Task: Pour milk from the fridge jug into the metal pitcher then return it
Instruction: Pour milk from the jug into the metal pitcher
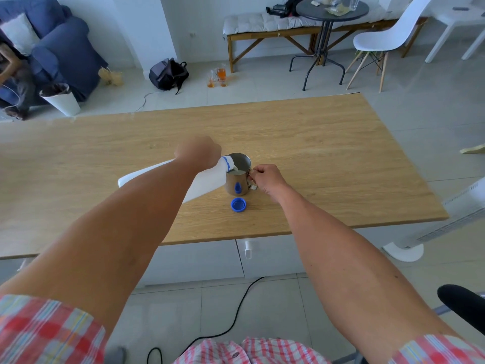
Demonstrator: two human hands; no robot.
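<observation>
Left hand (198,153) tips jug (207,179) into pitcher (238,177).

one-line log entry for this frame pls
phase: pouring | left hand: holds tilted milk jug, spout over metal pitcher | right hand: grips pitcher handle | blue cap: off, on table

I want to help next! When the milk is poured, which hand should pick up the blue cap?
Probably the right hand: it only steadies the metal pitcher, near the blue cap. The left hand holds the tilted milk jug.
</observation>
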